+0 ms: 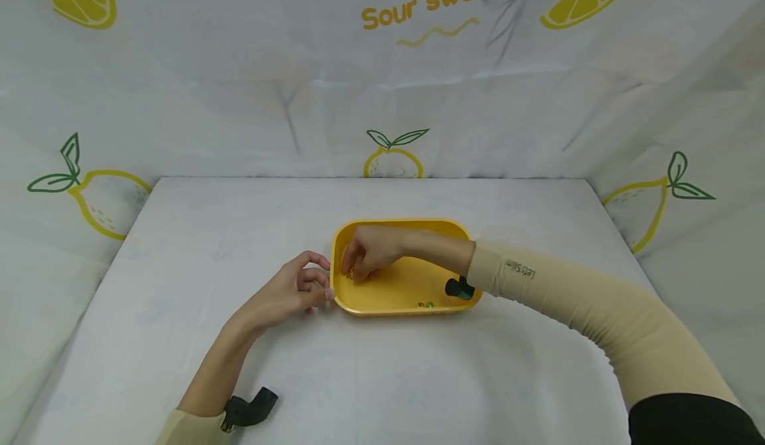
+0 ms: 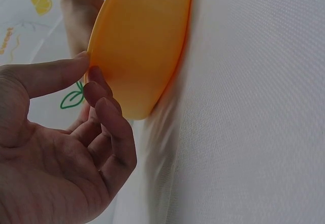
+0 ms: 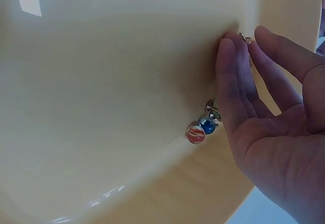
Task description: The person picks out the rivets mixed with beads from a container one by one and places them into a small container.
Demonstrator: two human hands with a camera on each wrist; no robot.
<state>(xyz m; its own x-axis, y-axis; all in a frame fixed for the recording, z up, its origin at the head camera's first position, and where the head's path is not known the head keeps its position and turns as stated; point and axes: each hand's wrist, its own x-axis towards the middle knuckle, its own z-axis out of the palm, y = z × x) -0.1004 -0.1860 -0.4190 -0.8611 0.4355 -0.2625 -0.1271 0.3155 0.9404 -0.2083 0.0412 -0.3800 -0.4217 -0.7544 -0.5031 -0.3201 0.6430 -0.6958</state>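
A yellow tray (image 1: 397, 292) with rounded corners lies on the white table. Inside its left end my right hand (image 1: 376, 252) reaches down with fingertips near the floor. In the right wrist view, that hand (image 3: 274, 97) has its thumb apart from the fingers, with a small shiny metallic piece (image 3: 245, 38) between them; no firm grip shows. A red-and-white marble (image 3: 196, 134) and a blue marble (image 3: 207, 125) touch beside the palm, with small shiny pieces partly hidden behind. My left hand (image 1: 299, 285) has loosely bent fingers touching the tray's left outer side; its thumb (image 2: 56, 75) meets the rim.
Near the tray's front wall sit a green marble (image 1: 429, 305) and an orange one (image 1: 421, 305). Dark wrist cameras (image 1: 251, 407) are strapped to both forearms. A white lemon-printed curtain (image 1: 239, 66) hangs behind and beside the table (image 1: 251, 212).
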